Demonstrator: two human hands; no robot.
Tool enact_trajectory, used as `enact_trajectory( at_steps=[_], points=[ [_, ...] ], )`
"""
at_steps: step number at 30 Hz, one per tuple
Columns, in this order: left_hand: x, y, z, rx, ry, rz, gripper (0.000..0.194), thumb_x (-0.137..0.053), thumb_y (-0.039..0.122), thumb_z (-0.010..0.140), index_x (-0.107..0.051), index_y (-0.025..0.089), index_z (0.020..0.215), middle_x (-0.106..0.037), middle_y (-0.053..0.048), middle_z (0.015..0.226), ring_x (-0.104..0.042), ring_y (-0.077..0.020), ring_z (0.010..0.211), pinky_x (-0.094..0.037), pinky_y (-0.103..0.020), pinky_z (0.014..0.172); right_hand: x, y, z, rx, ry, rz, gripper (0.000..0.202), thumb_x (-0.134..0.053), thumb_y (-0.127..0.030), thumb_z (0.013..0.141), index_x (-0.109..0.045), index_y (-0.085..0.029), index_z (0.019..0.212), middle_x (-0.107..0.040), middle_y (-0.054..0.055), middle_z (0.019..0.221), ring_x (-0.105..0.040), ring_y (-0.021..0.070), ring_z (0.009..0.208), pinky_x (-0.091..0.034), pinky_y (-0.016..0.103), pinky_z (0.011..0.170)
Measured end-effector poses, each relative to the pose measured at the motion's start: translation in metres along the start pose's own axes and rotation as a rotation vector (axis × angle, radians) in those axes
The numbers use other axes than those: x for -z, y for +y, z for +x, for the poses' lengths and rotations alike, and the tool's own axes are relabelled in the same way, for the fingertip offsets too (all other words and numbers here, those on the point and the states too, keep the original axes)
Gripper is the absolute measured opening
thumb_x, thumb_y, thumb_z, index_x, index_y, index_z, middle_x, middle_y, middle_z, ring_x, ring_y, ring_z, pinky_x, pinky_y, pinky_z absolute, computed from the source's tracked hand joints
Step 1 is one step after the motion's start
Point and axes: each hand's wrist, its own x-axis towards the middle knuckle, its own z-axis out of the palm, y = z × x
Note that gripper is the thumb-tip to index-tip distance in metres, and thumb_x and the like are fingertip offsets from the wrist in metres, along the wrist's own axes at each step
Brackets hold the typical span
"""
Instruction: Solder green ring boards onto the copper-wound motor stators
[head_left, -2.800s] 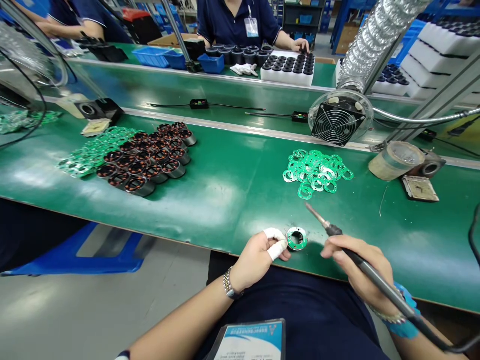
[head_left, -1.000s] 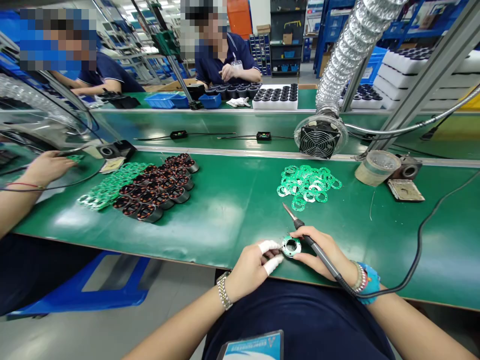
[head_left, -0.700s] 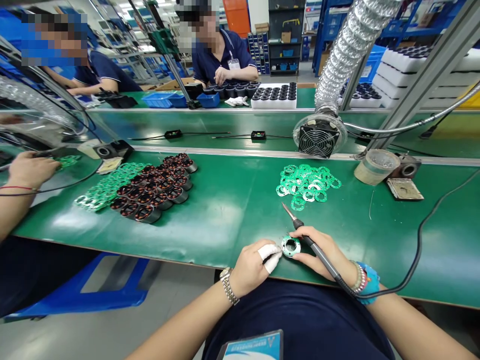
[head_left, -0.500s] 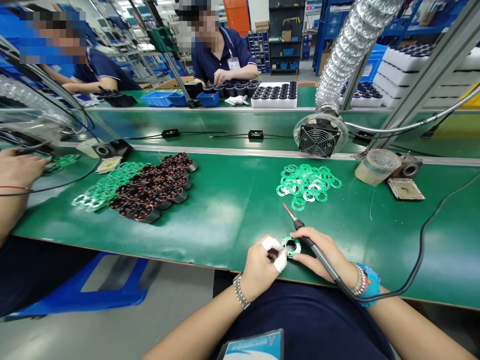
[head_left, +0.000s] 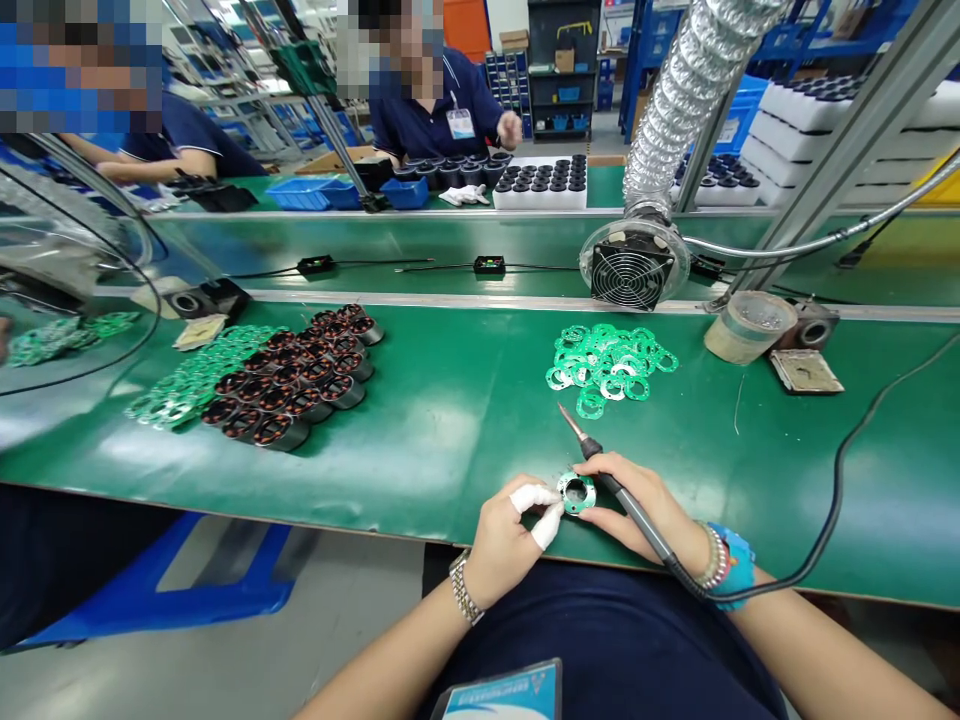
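A small motor part topped with a green ring board (head_left: 576, 492) sits near the front edge of the green table (head_left: 450, 430). My left hand (head_left: 514, 535), with white tape on thumb and forefinger, pinches it from the left. My right hand (head_left: 637, 505) touches it from the right and holds a soldering iron (head_left: 611, 480) whose tip points up and away to the left. The iron's black cable (head_left: 832, 500) loops off to the right.
A pile of green ring boards (head_left: 609, 362) lies beyond my hands. Several copper-wound stators (head_left: 300, 375) and more green boards (head_left: 180, 385) lie at left. A fume fan (head_left: 632, 268) with silver duct, a tape roll (head_left: 748, 326) and a sponge tray (head_left: 807, 371) stand at back right. Co-workers sit across the far table.
My right hand has come in from the right to touch the part. The view has lifted and shifted slightly; the neighbour's hand at the left edge has gone out of view.
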Motion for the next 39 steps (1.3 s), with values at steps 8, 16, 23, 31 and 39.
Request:
enact_trajectory(
  at_steps=[8, 16, 23, 31, 39],
  points=[
    [-0.019, 0.005, -0.006, 0.038, 0.232, 0.192, 0.008, -0.053, 0.014, 0.079, -0.053, 0.017, 0.071, -0.056, -0.002, 0.068, -0.057, -0.0135, 0.063, -0.049, -0.025, 0.060, -0.005, -0.003, 0.000, 0.049, 0.053, -0.031, 0.027, -0.060, -0.024, 0.081, -0.050, -0.020, 0.106, -0.059, 0.006, 0.093, -0.057, 0.0168, 0.082, -0.049, 0.029, 0.073],
    [-0.011, 0.000, -0.031, -0.391, 0.114, 0.562, 0.037, -0.040, 0.003, 0.080, -0.052, 0.009, 0.114, -0.064, -0.015, 0.095, -0.060, -0.0245, 0.089, -0.053, -0.036, 0.073, -0.008, -0.002, -0.002, 0.071, 0.069, -0.029, 0.028, -0.059, -0.022, 0.082, -0.050, -0.021, 0.108, -0.058, 0.006, 0.093, -0.057, 0.0178, 0.083, -0.049, 0.030, 0.073],
    [0.017, -0.003, -0.003, -0.077, -0.082, 0.099, 0.037, -0.045, 0.009, 0.083, -0.051, 0.017, 0.118, -0.064, -0.009, 0.101, -0.063, -0.0171, 0.087, -0.055, -0.031, 0.077, -0.004, -0.003, 0.002, 0.043, 0.031, 0.013, 0.031, -0.061, -0.021, 0.080, -0.050, -0.021, 0.109, -0.061, 0.007, 0.100, -0.060, 0.0174, 0.088, -0.049, 0.029, 0.078],
    [0.010, -0.012, -0.010, -0.134, -0.017, 0.210, 0.021, -0.050, 0.013, 0.083, -0.058, 0.015, 0.103, -0.068, -0.007, 0.091, -0.065, -0.0165, 0.081, -0.056, -0.029, 0.073, 0.004, -0.004, -0.001, 0.051, -0.020, -0.032, 0.046, -0.064, -0.024, 0.077, -0.044, -0.021, 0.118, -0.059, 0.009, 0.112, -0.059, 0.0199, 0.100, -0.048, 0.033, 0.087],
    [0.027, -0.016, 0.008, -0.674, 0.006, 0.613, 0.019, -0.042, 0.012, 0.086, -0.060, 0.012, 0.091, -0.068, -0.010, 0.085, -0.062, -0.0212, 0.080, -0.053, -0.033, 0.063, -0.004, -0.011, -0.001, 0.150, 0.040, -0.132, 0.031, -0.060, -0.021, 0.081, -0.050, -0.018, 0.111, -0.060, 0.008, 0.095, -0.056, 0.0195, 0.090, -0.049, 0.032, 0.079]
  ],
)
